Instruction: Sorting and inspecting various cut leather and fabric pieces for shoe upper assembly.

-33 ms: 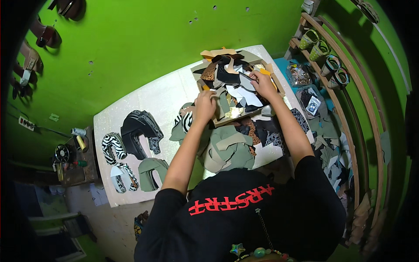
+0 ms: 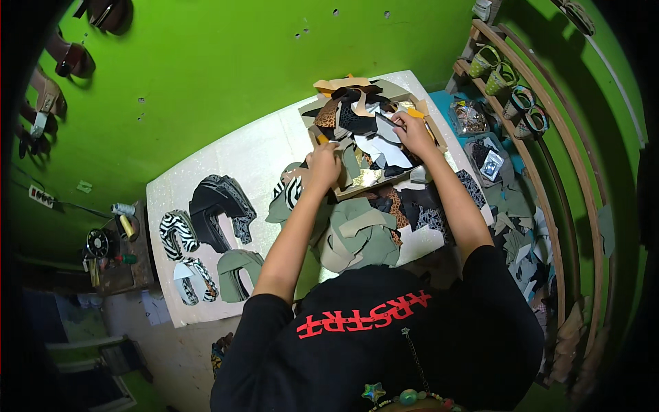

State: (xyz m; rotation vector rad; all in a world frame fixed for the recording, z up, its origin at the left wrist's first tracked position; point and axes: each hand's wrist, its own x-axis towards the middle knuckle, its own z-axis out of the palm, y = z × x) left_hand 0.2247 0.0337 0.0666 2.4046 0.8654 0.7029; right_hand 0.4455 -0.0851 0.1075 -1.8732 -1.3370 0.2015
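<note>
White table [image 2: 233, 152], open scrap box [image 2: 360, 189], black stack [image 2: 204, 204], green pile [image 2: 360, 237]

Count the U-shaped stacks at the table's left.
4: a black stack at the back, a black-and-white zebra-striped stack left of it, a pale, partly patterned stack at near left, an olive-green stack to its right. Others may be hidden.

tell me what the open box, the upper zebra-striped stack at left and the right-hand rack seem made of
Box: probably matte cardboard, from its thin tan walls. Zebra-striped stack: perhaps fabric or synthetic leather, its stripes looking printed; texture too small to tell. Rack: likely unpainted wood, judging by its dull brown rails.
</note>
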